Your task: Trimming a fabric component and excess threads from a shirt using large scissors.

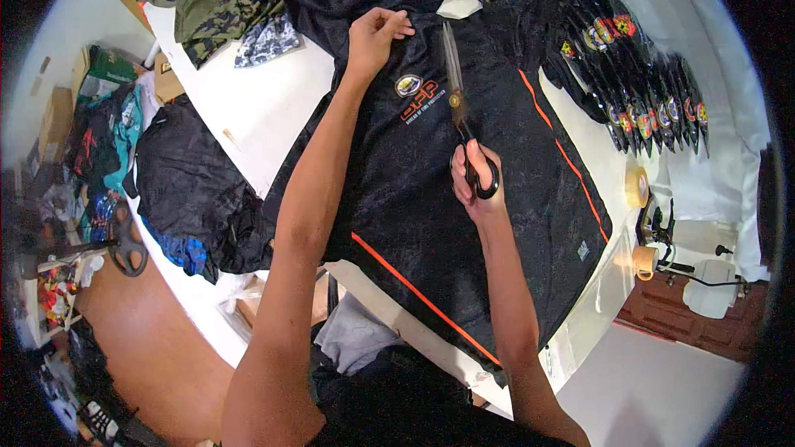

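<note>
A large black shirt (414,215) with orange piping and a small emblem with orange print on its chest lies spread out before me. My right hand (480,175) grips a pair of scissors (453,74) by its black handles, thumb through one loop. The long blades look nearly closed and point away from me over the shirt. Farther off to the left, my left hand (377,43) is over the shirt's upper part, thumb and fingers pressed together. Whatever it may pinch is too small to make out. Just beyond the scissor tips lies a white scrap (460,5).
Camouflage clothing (224,8) is heaped at the far left of the white table (240,116), with a black garment (195,178) nearer. At the right are several dark, pointed pieces with emblems (654,116), a roll of tape (636,188) and a tan roll (644,262).
</note>
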Demonstrator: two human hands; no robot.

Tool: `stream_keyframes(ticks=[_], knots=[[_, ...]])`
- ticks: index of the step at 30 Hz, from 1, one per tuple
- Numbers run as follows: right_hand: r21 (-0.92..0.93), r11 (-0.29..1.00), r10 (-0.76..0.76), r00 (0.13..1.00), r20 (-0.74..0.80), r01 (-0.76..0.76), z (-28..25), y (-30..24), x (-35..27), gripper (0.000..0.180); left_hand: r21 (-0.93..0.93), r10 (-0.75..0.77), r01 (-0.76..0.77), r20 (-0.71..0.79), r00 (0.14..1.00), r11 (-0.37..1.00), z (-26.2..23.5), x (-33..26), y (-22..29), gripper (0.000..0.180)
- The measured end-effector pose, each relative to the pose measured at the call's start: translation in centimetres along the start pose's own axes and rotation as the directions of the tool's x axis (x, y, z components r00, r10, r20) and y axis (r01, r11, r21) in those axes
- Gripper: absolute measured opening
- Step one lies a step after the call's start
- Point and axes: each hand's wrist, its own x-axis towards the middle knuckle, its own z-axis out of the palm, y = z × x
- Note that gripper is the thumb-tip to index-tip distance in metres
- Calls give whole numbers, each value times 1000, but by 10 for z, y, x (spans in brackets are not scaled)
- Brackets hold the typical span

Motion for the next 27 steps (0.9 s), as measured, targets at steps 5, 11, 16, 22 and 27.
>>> stream_keyframes(ticks=[5, 11, 16, 22, 27], knots=[[-93, 995, 42, 999, -27, -44, 15, 0, 7, 32, -85, 10, -15, -56, 998, 996, -3, 0, -2, 23], [-162, 982, 87, 995, -47, -93, 24, -4, 16, 37, -95, -24, 17, -69, 997, 995, -3, -5, 4, 25], [-158, 981, 103, 994, -44, -109, 30, -4, 22, 37, -115, -39, 32, -56, 998, 993, -6, -6, 7, 26], [-124, 991, 38, 999, -37, -42, 29, -4, 26, 34, -88, -25, 20, -49, 998, 996, -3, -7, 7, 25], [-155, 986, 48, 995, -91, -62, 30, -2, 27, 36, -70, -18, 13, -60, 998, 997, -3, -7, 6, 24]])
